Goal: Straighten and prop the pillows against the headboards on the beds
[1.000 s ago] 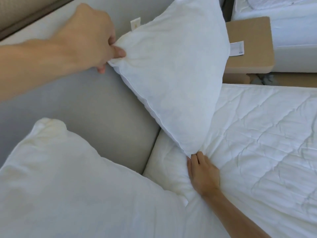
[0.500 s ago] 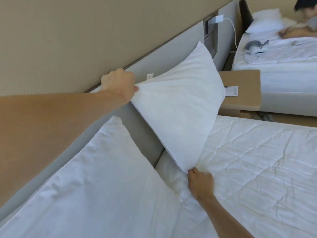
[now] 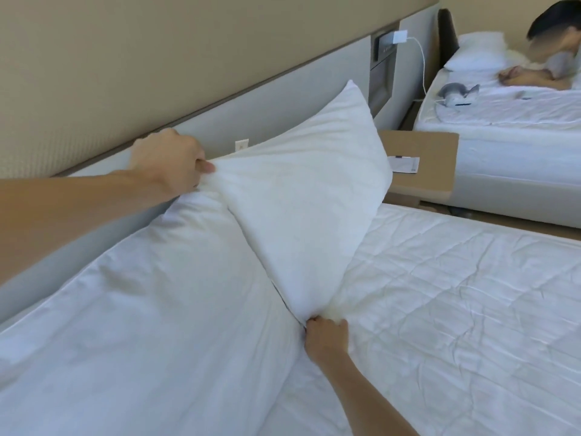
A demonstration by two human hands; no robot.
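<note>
With our left hand (image 3: pixel 171 163) pinching the upper corner and our right hand (image 3: pixel 327 336) gripping the lower corner of the far pillow (image 3: pixel 301 196) leaning on the headboard (image 3: pixel 283 102), uneven release may let it slump onto the near pillow (image 3: pixel 151 309).

Left hand (image 3: pixel 169 162): bare, no glove, no ring or band visible on the knuckles that show.
Left forearm (image 3: pixel 78 215): bare along its whole visible length, no sleeve, no watch or strap at the wrist.
Right hand (image 3: pixel 327 338): bare, no glove, no jewellery visible.
Right forearm (image 3: pixel 371 401): bare to the frame edge, no sleeve or cuff in view.
</note>
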